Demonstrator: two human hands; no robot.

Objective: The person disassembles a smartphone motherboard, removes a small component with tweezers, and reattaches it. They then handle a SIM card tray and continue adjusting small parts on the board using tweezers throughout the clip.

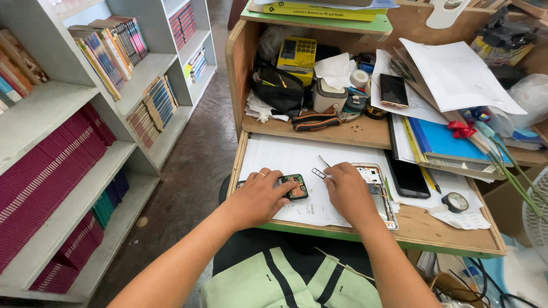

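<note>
Two bare hands work at the front of a cluttered wooden desk point(422, 228), over white paper point(297, 157) spread on its lower surface. The left hand point(260, 197) lies curled over a small green circuit board point(295, 187), fingers bent and pressing it to the paper. The right hand point(348, 191) is loosely closed around thin tweezers point(323, 161), whose tips point toward a small metal bracket point(318, 173) lying on the paper between the hands. An opened phone body point(377, 185) lies just beside the right hand, partly hidden under it.

Free room is scarce: bare paper behind the hands, then the raised shelf edge. A dark phone point(408, 177) lies to the right, near a blue folder point(439, 140). How firmly the tweezers are pinched cannot be made out.

On the upper shelf sit a yellow box point(297, 54), a black pouch point(279, 88) and a roll of white tape point(359, 78). Bookshelves point(68, 148) stand at left.
</note>
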